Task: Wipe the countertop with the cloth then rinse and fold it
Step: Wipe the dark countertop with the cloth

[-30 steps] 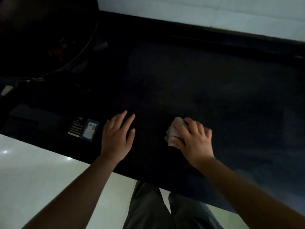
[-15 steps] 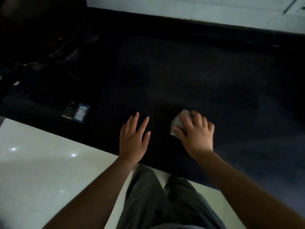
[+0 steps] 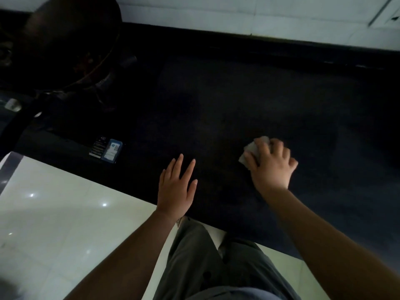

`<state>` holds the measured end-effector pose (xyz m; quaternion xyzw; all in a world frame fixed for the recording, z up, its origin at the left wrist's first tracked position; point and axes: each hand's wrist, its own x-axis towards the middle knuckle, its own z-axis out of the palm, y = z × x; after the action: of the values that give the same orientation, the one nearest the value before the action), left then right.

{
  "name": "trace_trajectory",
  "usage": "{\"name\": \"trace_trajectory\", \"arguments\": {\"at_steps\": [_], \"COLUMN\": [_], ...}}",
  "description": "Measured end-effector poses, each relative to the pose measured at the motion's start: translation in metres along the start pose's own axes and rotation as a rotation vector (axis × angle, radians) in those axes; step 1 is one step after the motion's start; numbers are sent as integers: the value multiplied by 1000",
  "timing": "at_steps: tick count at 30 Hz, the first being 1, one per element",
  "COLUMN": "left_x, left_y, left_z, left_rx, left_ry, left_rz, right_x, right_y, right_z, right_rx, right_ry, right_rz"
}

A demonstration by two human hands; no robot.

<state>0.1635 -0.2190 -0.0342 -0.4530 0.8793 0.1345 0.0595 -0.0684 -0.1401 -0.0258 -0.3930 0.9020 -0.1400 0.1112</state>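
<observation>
Countertop (image 3: 249, 100) dark, near black, running from the left edge of view to the right; dim light, surface detail hard to read. Pale tiled wall (image 3: 259, 18) along its far edge. Pale glossy floor (image 3: 54, 213) below its near edge, with small bright reflections.

Right hand (image 3: 271, 167) palm down on the countertop, a little in from the near edge, right of centre. Fingers curled and clamped on a crumpled grey cloth (image 3: 252, 149); cloth bunched, showing only at the fingertips and thumb side, the rest hidden under the palm. Cloth pressed against the surface. Hand edges slightly blurred.

Left hand (image 3: 176, 187) flat near the near edge, well apart from the right hand, to its left. Fingers straight and slightly spread, thumb out to the right, holding nothing. Whether the palm fully touches the surface cannot be told. Wrist crosses the near edge.

Small dark label with a blue-and-white card (image 3: 107, 149) lies close to the near edge, left of the left hand, apart from it. Large round dark vessel (image 3: 65, 40) sits at the far left corner; contents not readable in the gloom.

Grey trousers (image 3: 216, 267) visible below the near edge, between the two forearms.
</observation>
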Motion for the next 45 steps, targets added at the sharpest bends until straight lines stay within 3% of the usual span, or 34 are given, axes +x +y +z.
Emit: {"name": "trace_trajectory", "arguments": {"at_steps": [4,7,11,15,20,28,37,45], "left_x": [-1,-1,-1,-4,-24,-73,-178,-316], "left_y": [4,4,3,5,2,-44,-164,-285], "left_z": [-2,-3,-7,-14,-21,-37,-64,-69], "left_rx": [-31,-48,-49,-48,-138,-365,-610,-951], "left_ry": [19,24,12,-21,-57,14,225,501], "left_rz": [-6,-9,-9,-40,-100,-220,-470,-954], "right_x": [-50,-70,-48,-22,-42,-40,-125,-210], "right_y": [12,38,54,14,-21,-43,-209,-382], "right_z": [-4,-11,-16,-9,8,-7,34,88], "right_rx": [-33,-74,-43,30,-86,101,202,334], "right_ry": [-86,-88,-26,13,-159,-356,-636,-889], "right_rz": [-227,-258,-110,80,-355,-321,-541,-674]}}
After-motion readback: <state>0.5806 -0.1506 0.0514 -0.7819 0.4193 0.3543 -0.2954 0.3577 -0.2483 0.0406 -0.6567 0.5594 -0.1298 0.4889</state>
